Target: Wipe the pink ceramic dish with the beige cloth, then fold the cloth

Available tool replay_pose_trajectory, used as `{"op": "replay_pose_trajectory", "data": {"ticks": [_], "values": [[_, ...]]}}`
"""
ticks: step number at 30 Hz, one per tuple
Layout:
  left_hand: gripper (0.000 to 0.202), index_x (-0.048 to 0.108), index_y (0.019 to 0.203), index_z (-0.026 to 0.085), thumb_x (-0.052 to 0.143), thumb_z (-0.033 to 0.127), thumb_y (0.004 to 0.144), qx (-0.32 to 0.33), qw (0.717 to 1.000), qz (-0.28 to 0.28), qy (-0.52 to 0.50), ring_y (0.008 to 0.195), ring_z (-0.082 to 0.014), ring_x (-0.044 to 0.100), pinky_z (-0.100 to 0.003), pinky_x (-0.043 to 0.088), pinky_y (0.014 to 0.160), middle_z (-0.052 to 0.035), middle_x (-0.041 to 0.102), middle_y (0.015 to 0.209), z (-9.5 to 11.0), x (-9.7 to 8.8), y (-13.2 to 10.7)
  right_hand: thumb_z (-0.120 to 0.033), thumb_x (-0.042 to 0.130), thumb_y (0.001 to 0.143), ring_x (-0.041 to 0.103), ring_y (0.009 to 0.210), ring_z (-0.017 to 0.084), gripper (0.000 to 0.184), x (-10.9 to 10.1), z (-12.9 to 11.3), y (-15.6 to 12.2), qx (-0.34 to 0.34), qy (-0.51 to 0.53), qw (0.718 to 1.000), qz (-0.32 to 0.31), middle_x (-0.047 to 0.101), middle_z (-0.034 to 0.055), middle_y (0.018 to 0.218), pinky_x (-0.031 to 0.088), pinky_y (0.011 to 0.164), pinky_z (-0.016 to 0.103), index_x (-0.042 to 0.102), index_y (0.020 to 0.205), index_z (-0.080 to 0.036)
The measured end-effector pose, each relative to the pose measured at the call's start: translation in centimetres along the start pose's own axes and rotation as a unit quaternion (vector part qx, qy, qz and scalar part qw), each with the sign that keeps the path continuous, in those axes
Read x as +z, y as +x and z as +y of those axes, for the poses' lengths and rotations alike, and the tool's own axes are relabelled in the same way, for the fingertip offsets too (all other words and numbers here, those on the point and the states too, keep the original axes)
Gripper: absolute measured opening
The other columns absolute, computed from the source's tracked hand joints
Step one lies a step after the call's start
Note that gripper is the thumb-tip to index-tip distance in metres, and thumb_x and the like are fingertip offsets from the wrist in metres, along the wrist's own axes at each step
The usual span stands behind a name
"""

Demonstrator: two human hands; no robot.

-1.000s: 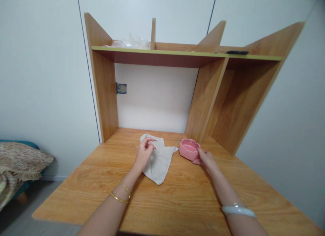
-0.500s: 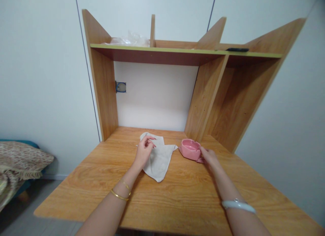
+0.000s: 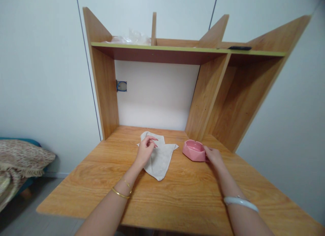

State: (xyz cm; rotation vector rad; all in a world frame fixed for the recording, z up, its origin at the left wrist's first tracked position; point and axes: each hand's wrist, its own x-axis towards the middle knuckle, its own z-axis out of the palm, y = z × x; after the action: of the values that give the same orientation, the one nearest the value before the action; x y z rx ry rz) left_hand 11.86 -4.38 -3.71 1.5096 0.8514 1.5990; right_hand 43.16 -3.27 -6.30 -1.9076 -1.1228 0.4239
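Note:
A pink faceted ashtray point(image 3: 193, 155) with notches in its rim is on the right part of the desk. My right hand point(image 3: 212, 155) grips its right side, thumb and fingers at the rim and wall. Left of the ashtray lies a light grey cloth point(image 3: 161, 161), spread unevenly with its corners pointing out. Over the cloth's upper left is my left hand point(image 3: 147, 146), its fingers loosely bent and apart, with nothing visible in them. Whether that hand touches the cloth I cannot tell.
The wooden desk point(image 3: 157, 202) carries a hutch with an upper shelf point(image 3: 159, 49). Clear plastic bags point(image 3: 133, 38) and a flat black object point(image 3: 240, 48) lie up there. A wall socket box point(image 3: 122, 86) sits at the back left. A bed with a patterned blanket point(image 3: 22, 156) stands at far left.
The ashtray has shifted slightly right with my right hand, away from the cloth's corner. My left hand and the cloth look nearly the same; the view has moved a little.

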Motion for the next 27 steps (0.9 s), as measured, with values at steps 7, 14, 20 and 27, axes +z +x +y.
{"op": "replay_pose_trajectory", "data": {"ticks": [7, 14, 20, 27], "values": [[0.019, 0.06, 0.071, 0.017, 0.045, 0.009, 0.064, -0.002, 1.0, 0.002, 0.009, 0.058, -0.0113, 0.054, -0.022, 0.04, 0.061, 0.0024, 0.056, 0.058, -0.2, 0.1, 0.0, -0.036, 0.044, 0.076, 0.057, 0.054, 0.019, 0.036, -0.5, -0.5, -0.3, 0.001, -0.048, 0.999, -0.01, 0.058, 0.0061, 0.048, 0.041, 0.054, 0.026, 0.068, 0.072, -0.009], [0.019, 0.059, 0.07, 0.017, 0.044, 0.009, 0.064, -0.009, 1.0, 0.004, 0.017, 0.058, -0.0118, 0.054, -0.022, 0.039, 0.061, 0.0019, 0.056, 0.058, -0.1, 0.1, -0.1, -0.041, 0.036, 0.082, 0.057, 0.055, 0.021, 0.047, -0.4, 0.0, -0.2, 0.005, -0.058, 0.996, -0.06, 0.055, 0.007, 0.043, 0.041, 0.058, 0.029, 0.067, 0.081, -0.006], [0.017, 0.059, 0.07, 0.017, 0.044, 0.011, 0.066, 0.0, 0.999, 0.021, 0.037, 0.06, -0.012, 0.055, -0.023, 0.04, 0.063, 0.0017, 0.057, 0.06, -0.1, -0.2, 0.1, -0.047, 0.037, 0.08, 0.056, 0.082, 0.025, 0.047, -0.7, -1.4, -1.8, -0.097, -0.093, 0.976, 0.173, 0.061, 0.0196, 0.087, 0.041, 0.073, 0.034, 0.062, 0.086, -0.008], [0.016, 0.059, 0.07, 0.016, 0.044, 0.01, 0.068, 0.012, 0.997, 0.057, 0.053, 0.062, -0.0121, 0.055, -0.023, 0.041, 0.064, 0.001, 0.059, 0.063, -0.3, -0.6, 0.4, -0.045, 0.037, 0.078, 0.053, 0.069, 0.019, 0.036, 0.9, -4.2, -4.5, -0.261, 0.029, 0.961, 0.091, 0.061, 0.0073, 0.075, 0.04, 0.066, 0.031, 0.058, 0.074, -0.017]]}}
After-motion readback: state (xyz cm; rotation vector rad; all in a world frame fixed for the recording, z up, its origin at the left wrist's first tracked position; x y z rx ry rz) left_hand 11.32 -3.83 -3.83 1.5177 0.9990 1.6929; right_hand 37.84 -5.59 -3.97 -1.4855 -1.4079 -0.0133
